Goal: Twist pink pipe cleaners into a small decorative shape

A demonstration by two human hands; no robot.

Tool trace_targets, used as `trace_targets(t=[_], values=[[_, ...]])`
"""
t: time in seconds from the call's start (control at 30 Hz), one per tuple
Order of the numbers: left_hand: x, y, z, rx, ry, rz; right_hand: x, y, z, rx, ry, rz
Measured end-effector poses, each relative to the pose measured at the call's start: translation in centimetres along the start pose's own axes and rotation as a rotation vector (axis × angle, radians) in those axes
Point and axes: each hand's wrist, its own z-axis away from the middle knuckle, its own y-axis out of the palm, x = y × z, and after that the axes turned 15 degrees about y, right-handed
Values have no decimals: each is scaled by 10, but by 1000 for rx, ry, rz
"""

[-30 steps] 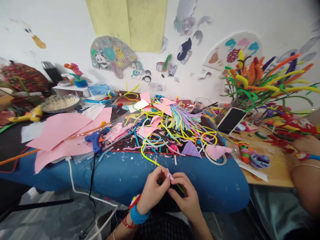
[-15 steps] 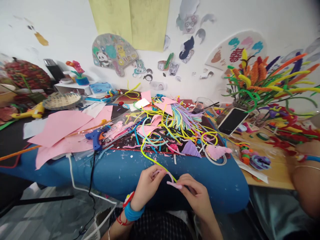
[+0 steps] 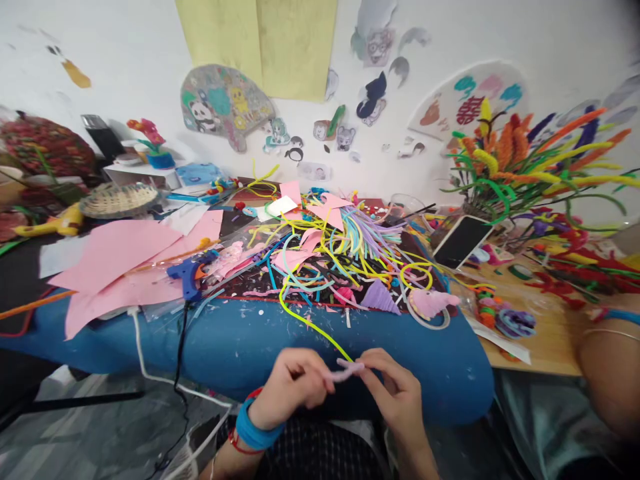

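Observation:
Between my two hands is a short, pale pink pipe cleaner (image 3: 345, 371), bent near its right end. My left hand (image 3: 301, 381) has its fingers closed on the left end of it. With thumb and forefinger, my right hand (image 3: 391, 385) pinches the other end. A yellow-green pipe cleaner (image 3: 315, 327) runs from the heap on the table down to my right fingertips; whether they grip it too is hidden. Both hands are held in front of the blue table edge (image 3: 260, 340), above my lap.
A heap of pipe cleaners (image 3: 370, 233) covers the dark mat. Pink sheets (image 3: 120, 250) and a blue glue gun (image 3: 189, 277), its cord hanging down, lie left. On the right are a phone (image 3: 463, 242), a pink fuzzy piece (image 3: 431, 302) and another person's arm (image 3: 607, 360).
My left hand has moved slightly down and turned, its fingers now curled closer together. The pink pipe cleaner's loop has flattened into a straighter piece. My right hand stays nearly in place.

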Motion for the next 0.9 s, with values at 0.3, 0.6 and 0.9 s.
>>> trace_targets(t=[0.3, 0.6, 0.9], values=[[4, -5, -9, -71, 176, -1140, -1, 9, 5, 114, 309, -450], [-14, 14, -6, 200, 294, -955, 12, 17, 10, 11, 248, -61], [-9, 12, -4, 156, 8, -561, 24, 15, 13, 119, 128, 194]])
